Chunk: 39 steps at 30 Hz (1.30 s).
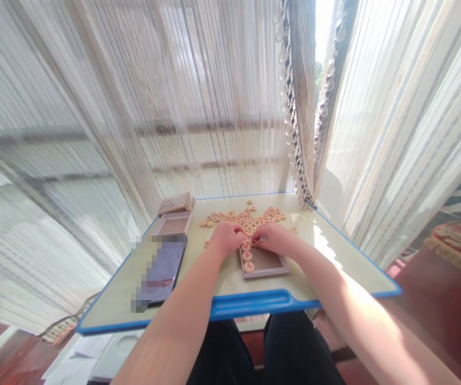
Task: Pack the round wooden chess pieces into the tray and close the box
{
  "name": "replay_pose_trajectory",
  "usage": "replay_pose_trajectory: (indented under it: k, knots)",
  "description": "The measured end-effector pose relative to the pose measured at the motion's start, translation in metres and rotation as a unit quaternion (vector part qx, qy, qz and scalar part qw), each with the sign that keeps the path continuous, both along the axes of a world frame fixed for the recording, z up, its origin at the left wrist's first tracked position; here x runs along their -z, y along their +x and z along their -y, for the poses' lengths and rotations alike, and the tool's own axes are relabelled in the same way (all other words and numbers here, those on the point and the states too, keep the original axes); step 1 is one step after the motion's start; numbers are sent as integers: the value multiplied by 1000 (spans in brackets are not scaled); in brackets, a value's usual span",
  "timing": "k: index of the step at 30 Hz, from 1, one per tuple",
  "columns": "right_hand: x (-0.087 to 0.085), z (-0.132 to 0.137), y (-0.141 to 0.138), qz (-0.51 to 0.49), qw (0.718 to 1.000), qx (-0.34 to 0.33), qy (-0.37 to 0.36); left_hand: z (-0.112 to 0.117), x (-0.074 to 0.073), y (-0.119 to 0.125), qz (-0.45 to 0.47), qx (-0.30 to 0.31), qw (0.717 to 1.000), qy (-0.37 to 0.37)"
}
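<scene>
One column of red-marked game discs is lined inside a shallow box, at left; loose discs are left on the table beyond; left hand and right hand are curled between, any grip impossible to tell.

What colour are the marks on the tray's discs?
Red marks on pale discs, seen best in the head view.

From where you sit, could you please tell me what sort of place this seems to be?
It looks like a room in a home, probably beside a window: sheer striped curtains let daylight through behind the small blue-edged table, and a patterned, fringed cloth shows at the right.
</scene>
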State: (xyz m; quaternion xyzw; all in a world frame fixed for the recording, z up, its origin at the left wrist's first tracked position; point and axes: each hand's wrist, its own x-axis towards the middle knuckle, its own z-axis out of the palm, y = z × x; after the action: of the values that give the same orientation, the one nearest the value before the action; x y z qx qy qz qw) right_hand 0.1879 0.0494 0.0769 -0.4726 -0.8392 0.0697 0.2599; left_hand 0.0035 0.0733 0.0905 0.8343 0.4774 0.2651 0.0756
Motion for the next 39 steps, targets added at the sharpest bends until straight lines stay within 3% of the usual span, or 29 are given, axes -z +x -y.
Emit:
replay_pose_trajectory:
  k: [7, 21, 39]
  knots:
    - [-5, 6, 0, -10, 1000, 21, 1, 1, 0, 0, 2, 4, 1000, 0]
    - [-6, 17, -4, 45, 997, -59, -33, -1, 2, 1, -13, 7, 1000, 9]
    - [-9, 17, -3, 50, 998, -40, -20, -2, 1, 1, -11, -4, 1000, 5]
